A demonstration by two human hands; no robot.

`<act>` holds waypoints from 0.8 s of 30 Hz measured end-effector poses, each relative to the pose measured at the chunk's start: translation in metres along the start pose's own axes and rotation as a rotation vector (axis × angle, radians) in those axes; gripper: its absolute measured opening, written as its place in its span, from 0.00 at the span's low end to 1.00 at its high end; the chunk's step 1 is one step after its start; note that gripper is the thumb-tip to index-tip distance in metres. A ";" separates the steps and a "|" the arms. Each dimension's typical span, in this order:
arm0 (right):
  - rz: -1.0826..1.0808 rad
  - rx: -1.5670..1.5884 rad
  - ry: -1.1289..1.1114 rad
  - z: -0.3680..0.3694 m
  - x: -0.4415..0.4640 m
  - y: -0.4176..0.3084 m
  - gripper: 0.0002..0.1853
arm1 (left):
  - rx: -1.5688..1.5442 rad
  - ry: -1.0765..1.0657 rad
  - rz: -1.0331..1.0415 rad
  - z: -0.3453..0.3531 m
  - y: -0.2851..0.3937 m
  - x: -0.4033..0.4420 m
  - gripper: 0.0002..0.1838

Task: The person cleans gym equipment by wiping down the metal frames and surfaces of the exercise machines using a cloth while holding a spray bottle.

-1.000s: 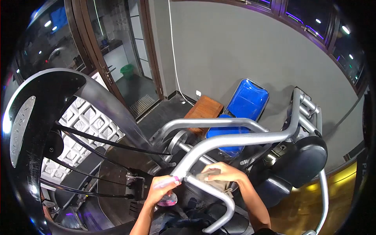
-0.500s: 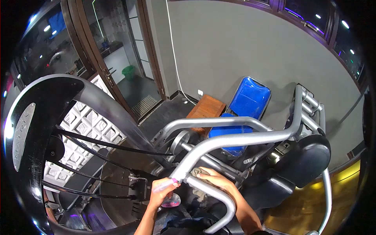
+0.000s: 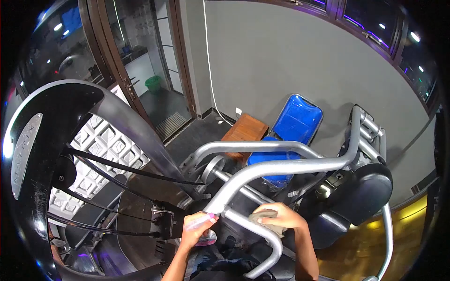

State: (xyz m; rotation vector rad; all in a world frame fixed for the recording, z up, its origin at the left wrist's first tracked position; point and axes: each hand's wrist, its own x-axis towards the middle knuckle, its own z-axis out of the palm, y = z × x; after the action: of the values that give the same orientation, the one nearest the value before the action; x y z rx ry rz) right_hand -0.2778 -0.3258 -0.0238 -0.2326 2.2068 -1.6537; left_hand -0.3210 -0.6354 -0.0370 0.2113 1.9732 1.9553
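At the lower middle of the head view, my left hand [image 3: 193, 229] is wrapped round a spray bottle [image 3: 206, 239] with a whitish-and-pink spray head and pink at its base. The bottle is close beside the silver machine frame, partly hidden by my fingers. My right hand [image 3: 283, 216] grips a grey-brown cloth [image 3: 271, 221] and presses it against the curved silver handlebar [image 3: 275, 247]. This bar bends down toward my body from the thick silver tube [image 3: 262, 172].
A black padded seat [image 3: 323, 229] and backrest [image 3: 365, 192] stand to the right. The black machine upright [image 3: 35, 187] and its cables [image 3: 136, 171] are at left. Behind the bars are a blue folding chair [image 3: 297, 119] and a wooden stool [image 3: 246, 131]. A glass door [image 3: 140, 61] is at the back.
My right hand has moved to the right with the cloth, from near the bar's junction onto the handlebar's curve. My left hand keeps the bottle in nearly the same place.
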 end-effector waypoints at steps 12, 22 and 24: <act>-0.194 -0.829 0.020 0.041 0.015 -0.077 0.19 | 0.021 -0.020 0.040 -0.001 -0.004 -0.001 0.10; -0.127 -1.225 0.034 0.084 -0.003 -0.088 0.08 | 0.003 -0.035 0.081 -0.001 -0.008 0.000 0.09; -0.419 -1.366 0.255 0.097 0.006 -0.077 0.07 | -0.001 -0.037 0.086 -0.002 -0.010 -0.001 0.09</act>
State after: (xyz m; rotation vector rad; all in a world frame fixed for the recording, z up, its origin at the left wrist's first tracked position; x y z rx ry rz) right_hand -0.2527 -0.4378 0.0251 -0.8813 3.2576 0.0161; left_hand -0.3190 -0.6381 -0.0465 0.3356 1.9697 1.9906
